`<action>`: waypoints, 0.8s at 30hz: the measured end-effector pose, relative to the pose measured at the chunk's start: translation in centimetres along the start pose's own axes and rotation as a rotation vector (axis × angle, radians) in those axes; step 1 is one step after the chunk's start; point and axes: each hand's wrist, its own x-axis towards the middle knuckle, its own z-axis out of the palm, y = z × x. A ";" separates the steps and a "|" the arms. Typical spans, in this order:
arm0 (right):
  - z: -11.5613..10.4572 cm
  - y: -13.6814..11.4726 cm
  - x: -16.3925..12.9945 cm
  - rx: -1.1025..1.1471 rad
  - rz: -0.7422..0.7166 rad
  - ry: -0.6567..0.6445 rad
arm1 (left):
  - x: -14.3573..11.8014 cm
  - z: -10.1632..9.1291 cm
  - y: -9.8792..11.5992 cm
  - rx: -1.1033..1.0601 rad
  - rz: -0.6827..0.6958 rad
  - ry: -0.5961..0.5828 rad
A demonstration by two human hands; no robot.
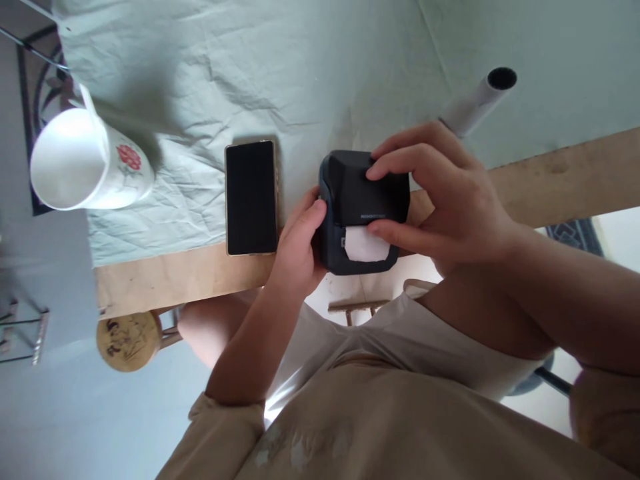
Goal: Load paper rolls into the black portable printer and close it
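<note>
A small black label printer [356, 195] sits at the near edge of the table, with a slip of white paper [367, 245] sticking out of its front slot. My left hand [296, 250] grips the printer's left side, thumb against its corner. My right hand [445, 197] clasps it from the right, with fingers lying over the top and the thumb resting at the upper edge of the paper slip.
Just left of the printer, a black phone [251, 197] lies face up on the pale green cloth [300, 67]. A white mug [85, 163] with a red flower stands far left. A white tube [477, 100] lies behind my right hand. A round stool [129, 340] stands below the wooden table edge [175, 280].
</note>
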 end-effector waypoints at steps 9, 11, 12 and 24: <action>0.2 -0.4 0.0 0.006 0.052 0.018 | -0.1 0.0 0.1 0.005 -0.013 -0.005; 0.1 -0.2 0.0 0.004 0.028 0.017 | 0.0 -0.1 0.0 0.005 -0.009 -0.013; 0.1 -0.2 0.0 0.004 0.025 0.016 | 0.0 -0.1 0.0 0.015 -0.007 -0.008; 0.2 0.2 0.0 -0.006 -0.044 0.061 | -0.2 0.0 0.1 0.115 0.040 -0.024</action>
